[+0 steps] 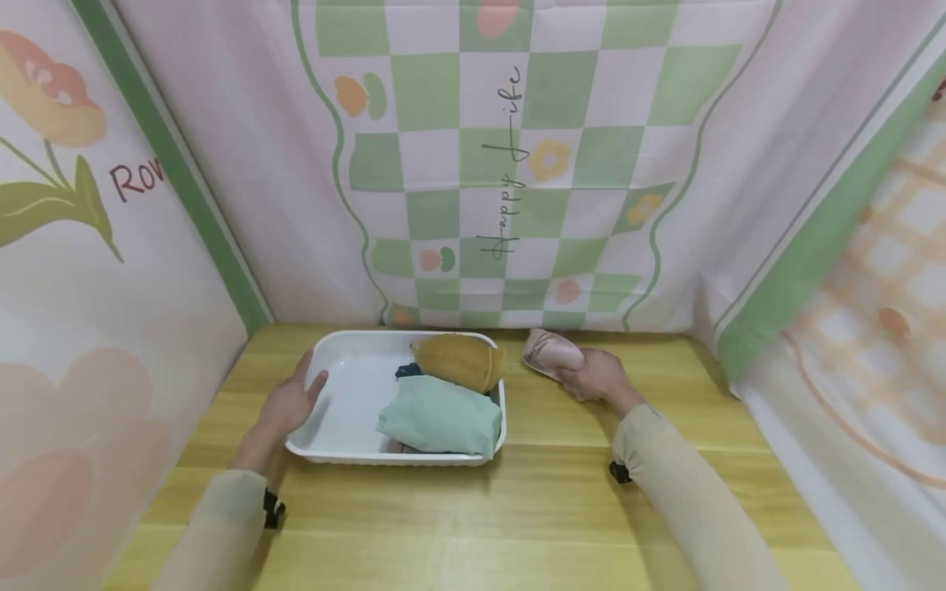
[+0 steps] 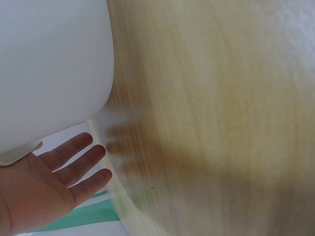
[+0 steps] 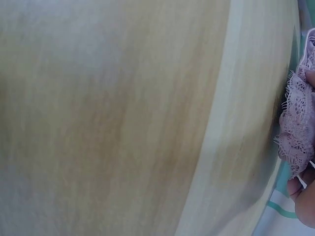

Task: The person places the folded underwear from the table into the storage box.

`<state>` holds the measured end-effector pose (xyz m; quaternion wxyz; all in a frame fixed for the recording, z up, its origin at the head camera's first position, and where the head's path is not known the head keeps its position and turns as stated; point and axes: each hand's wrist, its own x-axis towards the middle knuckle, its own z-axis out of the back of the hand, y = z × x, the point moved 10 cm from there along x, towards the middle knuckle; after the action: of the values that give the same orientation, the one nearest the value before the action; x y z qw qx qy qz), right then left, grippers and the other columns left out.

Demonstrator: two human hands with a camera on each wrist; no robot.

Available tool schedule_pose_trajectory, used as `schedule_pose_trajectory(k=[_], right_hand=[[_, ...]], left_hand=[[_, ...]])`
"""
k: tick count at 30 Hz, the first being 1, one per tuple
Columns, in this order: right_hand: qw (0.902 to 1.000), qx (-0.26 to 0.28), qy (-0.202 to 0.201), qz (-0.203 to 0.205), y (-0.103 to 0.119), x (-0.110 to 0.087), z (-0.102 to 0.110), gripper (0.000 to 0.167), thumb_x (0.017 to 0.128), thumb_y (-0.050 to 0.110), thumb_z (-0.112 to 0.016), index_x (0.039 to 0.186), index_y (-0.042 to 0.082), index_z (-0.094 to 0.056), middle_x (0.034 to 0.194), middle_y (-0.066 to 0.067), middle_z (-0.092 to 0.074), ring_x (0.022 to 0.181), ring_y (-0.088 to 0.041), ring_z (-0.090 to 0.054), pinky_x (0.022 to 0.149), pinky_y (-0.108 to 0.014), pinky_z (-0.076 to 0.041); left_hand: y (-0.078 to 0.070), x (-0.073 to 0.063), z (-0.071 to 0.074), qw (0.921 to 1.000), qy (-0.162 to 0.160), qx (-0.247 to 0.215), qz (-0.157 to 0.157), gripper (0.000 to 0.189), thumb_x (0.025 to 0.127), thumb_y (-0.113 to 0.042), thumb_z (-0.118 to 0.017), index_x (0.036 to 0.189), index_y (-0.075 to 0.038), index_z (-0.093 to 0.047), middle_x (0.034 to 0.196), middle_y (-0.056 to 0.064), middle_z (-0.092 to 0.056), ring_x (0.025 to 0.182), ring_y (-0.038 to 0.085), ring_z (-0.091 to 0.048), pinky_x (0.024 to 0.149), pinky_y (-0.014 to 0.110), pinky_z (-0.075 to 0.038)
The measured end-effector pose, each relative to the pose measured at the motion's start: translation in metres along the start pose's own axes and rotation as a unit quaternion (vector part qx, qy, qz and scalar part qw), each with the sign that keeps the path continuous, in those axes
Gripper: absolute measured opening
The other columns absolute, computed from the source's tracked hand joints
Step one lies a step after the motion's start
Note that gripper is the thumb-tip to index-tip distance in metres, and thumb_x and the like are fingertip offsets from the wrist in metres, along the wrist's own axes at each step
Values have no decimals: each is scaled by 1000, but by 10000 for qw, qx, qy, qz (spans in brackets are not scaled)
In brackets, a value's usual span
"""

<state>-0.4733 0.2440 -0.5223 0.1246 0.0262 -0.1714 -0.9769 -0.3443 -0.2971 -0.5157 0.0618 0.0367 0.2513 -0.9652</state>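
Observation:
A white tray (image 1: 346, 402) sits left of the middle of the wooden table. My left hand (image 1: 284, 406) is at its left rim, thumb over the edge; in the left wrist view that hand (image 2: 54, 182) has its fingers (image 2: 91, 184) straight and spread beside the tray's outer wall. My right hand (image 1: 597, 377) grips a pink lace-trimmed folded garment (image 1: 550, 351) to the right of the tray. Its lace edge (image 3: 298, 118) shows at the right border of the right wrist view, with fingertips around it. The garment's near end is hidden by the hand.
In the tray's right half lie a folded mustard garment (image 1: 454, 361), a folded mint-green garment (image 1: 441, 417) and a dark blue piece (image 1: 408, 371) partly beneath them. A checkered curtain (image 1: 488, 164) hangs behind the table (image 1: 443, 525), with printed curtains on both sides.

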Motion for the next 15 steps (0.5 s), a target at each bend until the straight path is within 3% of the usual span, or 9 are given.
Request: schedule_pose_trajectory(k=[8,15], right_hand=[[9992,393,11,-97,2,-6,3,40,90,57,-62,82,18,-64,64,4,-69,56,-16,-61,54,-31,-49],[9918,1244,70,-298,7,-14,6,39,89,55,-66,90,16,-67,66,2,-72,54,-16,-67,51,-33,-55]], left_hand=[[1,1,0,10000,-3,-11,-6,78,105,-58,-17,161,-8,2,153,37,-31,134,59,-40,112,66,-36],[0,1,1,9999,-100,8,-112,77,106,-57,-18,161,-6,0,151,38,-34,132,60,-42,112,66,-36]])
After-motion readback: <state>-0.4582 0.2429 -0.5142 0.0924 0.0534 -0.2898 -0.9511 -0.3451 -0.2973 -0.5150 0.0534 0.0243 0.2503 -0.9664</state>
